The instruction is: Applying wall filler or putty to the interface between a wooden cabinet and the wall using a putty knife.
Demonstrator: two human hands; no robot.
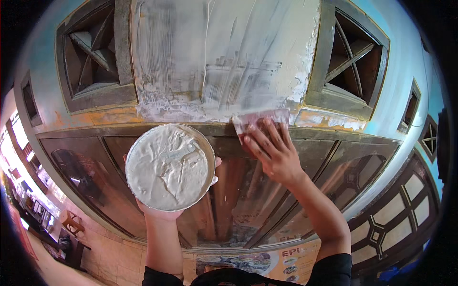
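Observation:
My left hand [162, 212] holds up a round tub of white filler paste [169, 167] from beneath, its fingers wrapped round the far side and mostly hidden by it. The paste is thick, with ridges and scooped marks on its surface. In my right hand [279, 155] is a thin, flat, reddish see-through spreader [260, 119], with the fingers laid over its face. Its upper edge meets the bottom of the wall panel [238, 62], just above the wooden ledge. Streaked white and grey paste covers that panel, thickest along its lower edge.
Wooden vent frames with crossed slats, one left [95, 52] and one right [350, 55], flank the panel. Dark wood with glass panes [229, 190] runs below the ledge. A panelled door [396, 214] stands at right. A wooden stool [71, 221] is on the tiled floor, lower left.

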